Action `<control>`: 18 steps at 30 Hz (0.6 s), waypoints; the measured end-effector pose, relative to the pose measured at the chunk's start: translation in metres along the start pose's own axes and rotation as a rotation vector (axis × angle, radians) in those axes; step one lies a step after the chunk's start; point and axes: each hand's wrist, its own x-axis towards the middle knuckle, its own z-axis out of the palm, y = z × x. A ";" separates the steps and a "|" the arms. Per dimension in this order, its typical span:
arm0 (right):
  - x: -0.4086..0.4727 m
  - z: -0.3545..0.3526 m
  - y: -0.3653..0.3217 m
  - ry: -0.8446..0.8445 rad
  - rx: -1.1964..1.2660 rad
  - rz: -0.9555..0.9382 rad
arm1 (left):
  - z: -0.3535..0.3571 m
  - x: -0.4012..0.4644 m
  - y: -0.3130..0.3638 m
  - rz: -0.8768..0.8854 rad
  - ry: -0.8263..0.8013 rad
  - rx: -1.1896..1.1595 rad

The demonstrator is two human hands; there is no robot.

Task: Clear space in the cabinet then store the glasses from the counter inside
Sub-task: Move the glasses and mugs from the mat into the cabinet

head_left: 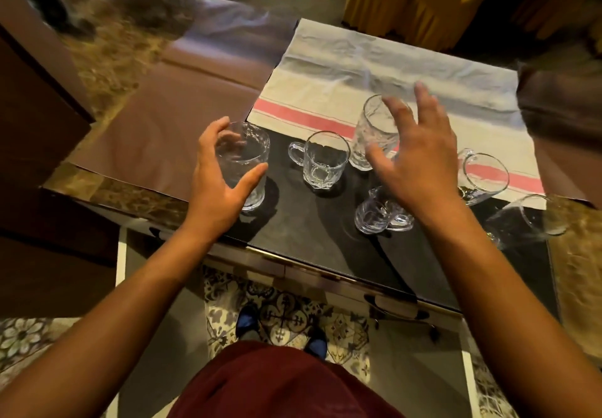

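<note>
glasses crowd the counter; left grip (224, 170) grasps a tumbler (244, 160), right grip (420, 154) released above mugs (322, 160).

the left hand (216, 170) is curling around a tall glass (244, 163) standing on the dark counter (303, 222), while the right hand (413, 154) is hovering with spread fingers over another tall glass (374, 134). glass mugs (321, 160) are standing between and beside them, near a striped cloth (374, 69).

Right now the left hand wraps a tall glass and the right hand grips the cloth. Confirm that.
Not quite. The left hand does wrap a tall glass, but the right hand grips nothing: in the head view it hovers open, fingers spread, by another tall glass at the cloth's edge.
</note>
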 end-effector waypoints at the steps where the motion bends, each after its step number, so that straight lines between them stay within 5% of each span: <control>1: 0.010 0.002 -0.001 -0.026 -0.015 0.016 | 0.001 0.000 -0.001 0.006 -0.007 -0.003; 9: 0.043 0.018 -0.005 -0.169 -0.149 0.053 | 0.005 -0.008 -0.010 0.117 0.035 -0.072; 18: 0.044 0.014 -0.013 -0.114 -0.098 0.103 | -0.005 -0.013 -0.010 0.141 0.015 -0.084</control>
